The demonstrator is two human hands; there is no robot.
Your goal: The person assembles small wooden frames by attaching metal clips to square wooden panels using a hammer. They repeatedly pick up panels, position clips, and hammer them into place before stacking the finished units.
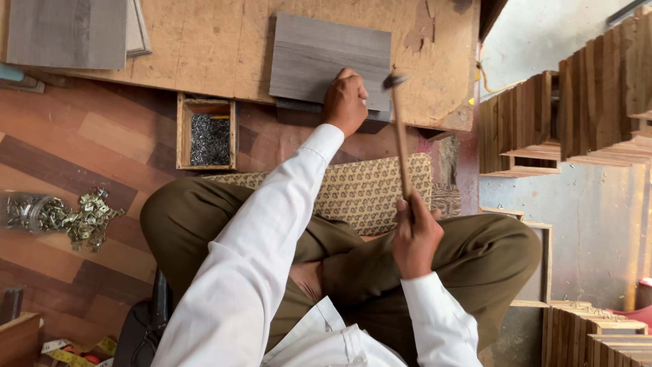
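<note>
Item 1 — grey laminate panel (319,58): one, rectangular, lying flat on a worn plywood board (217,41) that serves as the tabletop. Its near edge overhangs a darker piece beneath; what that piece is cannot be told.

Item 2 — left hand (345,102): curled closed on the panel's near edge, fingers pinched as if steadying something small there; whatever sits between the fingertips is too small to make out.

Item 3 — right hand (415,238): grip wrapped fully shut around the lower end of one hammer (401,136), raised above the lap.

Relation: the hammer's wooden handle runs nearly straight away from the person, long axis pointing up the picture, its dark metal head hanging just to the right of the left hand, over the panel's near right corner. The panel lies ahead of both hands; the left hand touches it, the right is well apart, joined to it only by the reach of the handle.

Surroundings, counted:
- one small open wooden box of nails (207,132), left of the left hand, on the floor
- one clear bag spilling small metal fittings (64,214), far left
- one further grey panel (68,30), top left of the board
- one patterned cushion (360,190) under the crossed legs
- stacks of wooden frames (564,115) to the right — count not clear
- one yellow tape measure (68,353), bottom left
</note>
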